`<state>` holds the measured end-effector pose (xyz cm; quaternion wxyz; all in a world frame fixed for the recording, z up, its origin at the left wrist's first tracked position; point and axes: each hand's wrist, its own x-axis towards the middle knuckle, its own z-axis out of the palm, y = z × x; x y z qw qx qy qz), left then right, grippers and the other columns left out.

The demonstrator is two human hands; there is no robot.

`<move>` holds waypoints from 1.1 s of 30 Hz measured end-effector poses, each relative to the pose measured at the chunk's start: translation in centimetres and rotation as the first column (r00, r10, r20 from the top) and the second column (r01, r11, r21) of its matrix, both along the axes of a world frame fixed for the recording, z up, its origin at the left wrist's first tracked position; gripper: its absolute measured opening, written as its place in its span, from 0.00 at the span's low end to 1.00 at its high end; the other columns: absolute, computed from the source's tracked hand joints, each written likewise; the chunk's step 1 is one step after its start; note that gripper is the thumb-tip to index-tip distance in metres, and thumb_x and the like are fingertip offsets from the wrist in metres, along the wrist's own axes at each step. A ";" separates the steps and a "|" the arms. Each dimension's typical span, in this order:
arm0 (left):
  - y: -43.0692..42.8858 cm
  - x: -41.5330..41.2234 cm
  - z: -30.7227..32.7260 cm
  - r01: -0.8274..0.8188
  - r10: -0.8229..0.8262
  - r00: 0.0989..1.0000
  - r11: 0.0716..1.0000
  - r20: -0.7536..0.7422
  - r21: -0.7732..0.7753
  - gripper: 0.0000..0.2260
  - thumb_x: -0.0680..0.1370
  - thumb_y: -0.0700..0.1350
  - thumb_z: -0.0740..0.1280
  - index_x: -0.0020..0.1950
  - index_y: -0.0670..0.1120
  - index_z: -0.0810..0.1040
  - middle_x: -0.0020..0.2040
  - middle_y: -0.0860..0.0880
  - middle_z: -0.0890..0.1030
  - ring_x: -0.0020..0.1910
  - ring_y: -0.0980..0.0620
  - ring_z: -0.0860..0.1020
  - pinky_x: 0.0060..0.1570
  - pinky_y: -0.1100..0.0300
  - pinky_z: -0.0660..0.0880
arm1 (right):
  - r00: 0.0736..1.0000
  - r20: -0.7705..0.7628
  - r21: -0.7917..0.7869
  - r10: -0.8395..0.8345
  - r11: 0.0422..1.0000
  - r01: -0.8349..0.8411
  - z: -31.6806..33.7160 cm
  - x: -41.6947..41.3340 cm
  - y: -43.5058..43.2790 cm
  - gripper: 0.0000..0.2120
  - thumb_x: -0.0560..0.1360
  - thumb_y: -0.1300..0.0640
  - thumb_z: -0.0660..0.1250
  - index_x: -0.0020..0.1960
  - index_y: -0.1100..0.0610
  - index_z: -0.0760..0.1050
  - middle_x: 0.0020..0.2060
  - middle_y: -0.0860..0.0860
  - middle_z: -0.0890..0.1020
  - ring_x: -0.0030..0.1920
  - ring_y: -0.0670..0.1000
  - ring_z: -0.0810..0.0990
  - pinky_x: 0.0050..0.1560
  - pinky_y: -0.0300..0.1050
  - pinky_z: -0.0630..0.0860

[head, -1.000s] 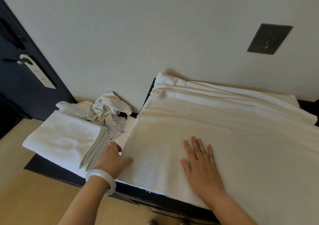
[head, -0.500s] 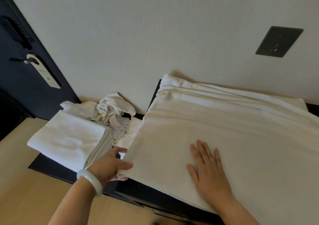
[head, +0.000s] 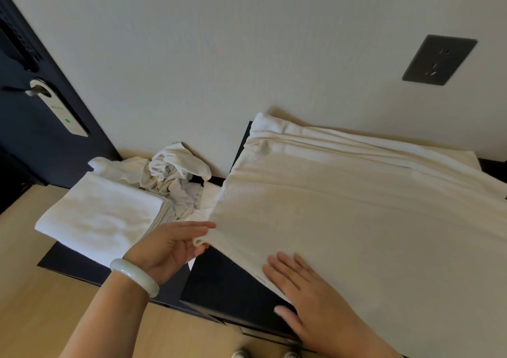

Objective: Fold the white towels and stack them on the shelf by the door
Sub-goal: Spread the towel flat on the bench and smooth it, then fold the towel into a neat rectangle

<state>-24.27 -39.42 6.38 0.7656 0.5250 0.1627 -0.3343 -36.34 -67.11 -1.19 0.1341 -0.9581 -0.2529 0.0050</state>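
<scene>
Dark cabinet top (head: 225,289) set against a pale wall (head: 219,55), viewed from above. At its near-left edge the left hand (head: 170,248), with a pale bangle (head: 134,276) on the wrist, pinches the near-left corner of the spread towel (head: 356,220) between thumb and fingers, and the corner is raised just clear of the top. The right hand (head: 310,297) lies flat, fingers straight, and presses the towel's near edge down. This large white towel covers most of the cabinet top, and its far edge is bunched in long ridges against the wall. The fold appears only begun, since no part yet lies doubled over. To the left, on the low shelf (head: 63,261) beside the dark door (head: 27,151), a folded stack (head: 101,215) of white towels already rests, so part of the task is evidently complete. Behind and to the right of it a heap of crumpled towels (head: 172,176) touches the stack and fills the gap up to the cabinet. These probably remain to be folded, and the heap crowds the shelf space beside the stack. A door hanger (head: 59,109) hangs from the handle, a dark socket plate (head: 439,59) sits on the wall at upper right, and wooden floor (head: 27,302) lies below.
</scene>
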 end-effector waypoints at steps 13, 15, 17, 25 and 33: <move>-5.2 2.9 1.1 -0.112 -0.465 0.741 0.626 0.484 0.772 0.12 0.79 0.48 0.68 0.45 0.39 0.82 0.40 0.46 0.78 0.38 0.50 0.75 0.41 0.60 0.70 | 0.700 -0.629 0.297 -0.339 0.727 0.619 6.6 1.9 -8.3 0.06 0.81 0.55 0.65 0.48 0.49 0.80 0.44 0.49 0.84 0.47 0.49 0.82 0.51 0.42 0.75; -5.4 3.7 1.7 -0.180 -0.413 0.718 0.668 0.561 0.722 0.10 0.79 0.51 0.67 0.45 0.46 0.83 0.44 0.51 0.79 0.43 0.51 0.76 0.43 0.61 0.69 | 0.671 -0.648 0.233 -0.362 0.744 0.626 6.5 1.2 -9.0 0.03 0.77 0.54 0.69 0.48 0.47 0.79 0.43 0.46 0.84 0.46 0.45 0.82 0.49 0.40 0.74; -5.6 4.4 2.4 -0.169 -0.381 0.696 0.737 0.609 0.654 0.10 0.80 0.51 0.66 0.39 0.56 0.81 0.38 0.56 0.79 0.39 0.56 0.75 0.42 0.61 0.69 | 0.673 -0.636 0.122 -0.378 0.812 0.571 6.4 0.1 -9.3 0.04 0.73 0.52 0.71 0.47 0.48 0.78 0.43 0.45 0.81 0.44 0.42 0.80 0.48 0.38 0.73; -4.3 6.5 3.5 0.283 -0.538 0.637 0.829 0.552 0.481 0.22 0.71 0.61 0.69 0.46 0.42 0.81 0.42 0.36 0.79 0.41 0.46 0.78 0.46 0.53 0.75 | 0.540 -0.842 0.281 -0.025 0.832 0.478 11.8 -0.6 -15.5 0.09 0.77 0.52 0.71 0.56 0.52 0.78 0.47 0.42 0.81 0.50 0.40 0.78 0.54 0.37 0.72; -12.5 13.5 -0.3 -0.225 -0.409 0.737 0.601 0.537 0.767 0.17 0.83 0.50 0.60 0.38 0.42 0.71 0.32 0.47 0.72 0.39 0.43 0.73 0.38 0.53 0.64 | 0.674 -0.254 0.039 -0.693 0.689 0.724 9.4 13.9 -19.6 0.09 0.81 0.53 0.63 0.43 0.53 0.73 0.42 0.53 0.80 0.47 0.57 0.79 0.44 0.48 0.70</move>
